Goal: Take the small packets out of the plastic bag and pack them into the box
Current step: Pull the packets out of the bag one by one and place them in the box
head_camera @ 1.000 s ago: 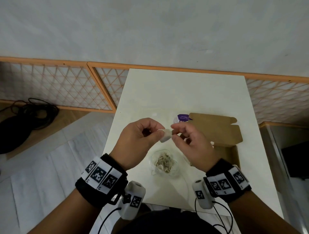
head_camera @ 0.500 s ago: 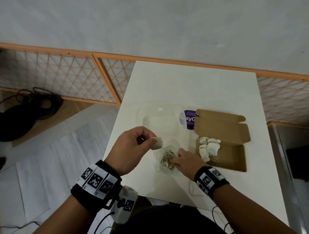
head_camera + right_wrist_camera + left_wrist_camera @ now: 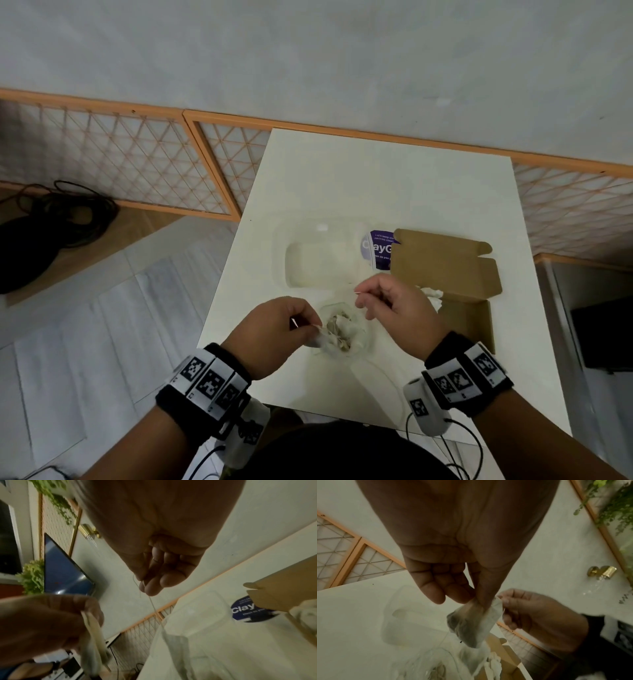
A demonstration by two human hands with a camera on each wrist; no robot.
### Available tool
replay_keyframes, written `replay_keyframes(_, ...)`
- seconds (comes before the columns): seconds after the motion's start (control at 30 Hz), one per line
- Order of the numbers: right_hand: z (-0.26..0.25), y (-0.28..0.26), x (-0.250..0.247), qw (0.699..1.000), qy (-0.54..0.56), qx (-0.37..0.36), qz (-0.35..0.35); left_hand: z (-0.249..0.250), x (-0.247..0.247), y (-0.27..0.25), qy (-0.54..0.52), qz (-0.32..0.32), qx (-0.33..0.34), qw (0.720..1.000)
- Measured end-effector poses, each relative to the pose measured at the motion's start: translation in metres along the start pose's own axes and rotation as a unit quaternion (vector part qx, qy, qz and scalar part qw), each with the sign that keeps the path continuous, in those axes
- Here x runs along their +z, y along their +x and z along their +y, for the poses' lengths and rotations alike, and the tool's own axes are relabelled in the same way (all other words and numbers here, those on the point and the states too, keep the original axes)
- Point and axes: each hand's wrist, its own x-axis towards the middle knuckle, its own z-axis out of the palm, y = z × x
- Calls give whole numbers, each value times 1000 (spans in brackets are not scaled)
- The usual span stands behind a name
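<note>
My left hand [image 3: 314, 327] pinches a small white packet [image 3: 322, 339] by its top edge, just left of the clear plastic bag [image 3: 358, 337]. The left wrist view shows that packet [image 3: 471, 623] hanging from thumb and forefinger. The bag lies on the table and holds several more packets [image 3: 337, 323]. My right hand [image 3: 363, 298] is raised above the bag and pinches a thin string [image 3: 152, 603]; where the string ends is unclear. The open brown box [image 3: 474, 320] stands to the right, with white packets [image 3: 434, 294] in its near-left corner, partly hidden by my right hand.
A clear plastic tub [image 3: 320, 262] with a purple label [image 3: 378, 251] lies behind the bag, touching the box lid [image 3: 445, 265]. The white table [image 3: 387, 178] ends just right of the box. Black cables [image 3: 65, 212] lie on the floor at left.
My right hand has come up out of the bag, now pinching a string. My left hand has sunk toward the bag with the packet.
</note>
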Motion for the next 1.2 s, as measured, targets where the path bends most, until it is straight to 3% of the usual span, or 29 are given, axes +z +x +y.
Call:
replay_keyframes(0.2,-37,-3,-20,995,93,-14,9,0,9,3,41,-6,40,998)
replay_keyframes(0.5,-113,-12,-58,985,132,-84,76,59,-1,5,8,-19,233,972)
replay_keyframes(0.67,-144,-14,-78,978,144,-117,100,88,-2,9,-22,32,311,950)
replay_keyframes(0.87,-152,-1,-104,967,152,-91,183,107,-11,-2,-31,58,342,937)
replay_keyframes(1.03,-125,13,-111,971,119,-15,207,115,-16,-6,-46,60,330,941)
replay_keyframes(1.13,-114,10,-108,971,71,41,225,114,-20,-4,-29,62,321,945)
replay_keyframes(1.2,-115,1,-104,970,13,40,239,114,-23,-3,-27,64,316,946)
